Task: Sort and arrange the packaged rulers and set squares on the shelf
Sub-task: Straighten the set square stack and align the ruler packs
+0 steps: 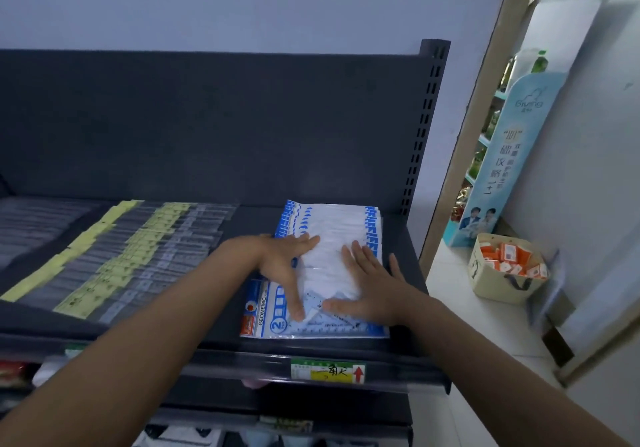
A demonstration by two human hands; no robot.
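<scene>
your left hand [282, 266] and right hand [372, 289] press flat, fingers spread, on the set square packs [332, 232]; ruler packs [138, 252] lie close beside your left.

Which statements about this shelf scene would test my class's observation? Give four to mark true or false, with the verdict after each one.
1. The left hand and the right hand both lie with straight fingers on the set-square packs. True.
2. The ruler packs with yellow labels lie to the right of the set-square packs. False: they lie to the left.
3. A price label with a red arrow sits on the front edge of the shelf. True.
4. The bag on the floor holds green bottles. False: it holds orange-and-white boxes.
</scene>
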